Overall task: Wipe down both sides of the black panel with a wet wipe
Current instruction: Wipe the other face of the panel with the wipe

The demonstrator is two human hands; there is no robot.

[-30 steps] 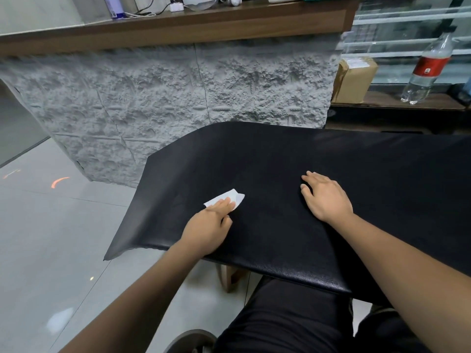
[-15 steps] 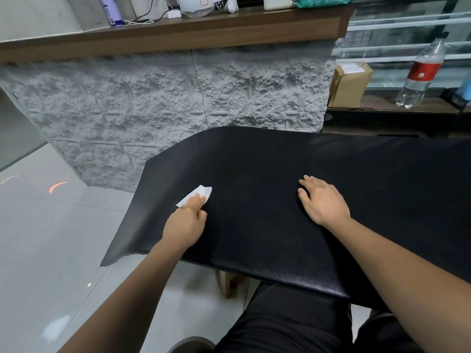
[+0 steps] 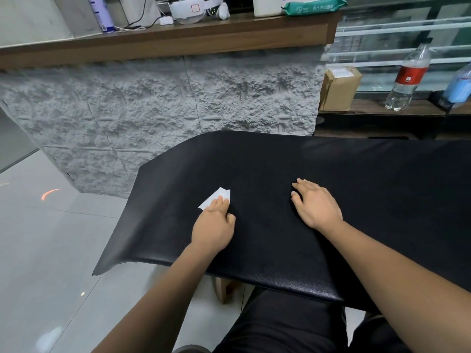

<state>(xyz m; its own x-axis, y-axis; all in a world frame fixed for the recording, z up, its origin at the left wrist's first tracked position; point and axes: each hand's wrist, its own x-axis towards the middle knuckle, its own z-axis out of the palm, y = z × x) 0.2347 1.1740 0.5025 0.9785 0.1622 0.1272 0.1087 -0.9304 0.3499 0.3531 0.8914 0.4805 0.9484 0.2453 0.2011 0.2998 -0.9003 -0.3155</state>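
Note:
The black panel (image 3: 356,189), textured and slightly glossy, lies across my lap, its left end drooping towards the floor. My left hand (image 3: 213,226) presses a folded white wet wipe (image 3: 214,198) onto the panel's left half with its fingertips; most of the wipe sticks out beyond the fingers. Flat on the panel's middle lies my right hand (image 3: 316,203), palm down with fingers spread, holding nothing.
A grey stone-textured counter front (image 3: 178,103) with a wooden top (image 3: 163,39) stands just behind the panel. A green wipe pack (image 3: 312,6) lies on top. To the right a low shelf holds a cardboard box (image 3: 339,87) and a plastic bottle (image 3: 407,77). Grey tiled floor (image 3: 38,250) lies to the left.
My left hand slid the wipe left across the panel, then back towards the right. The right hand has stayed flat in place. The view has tilted up slightly.

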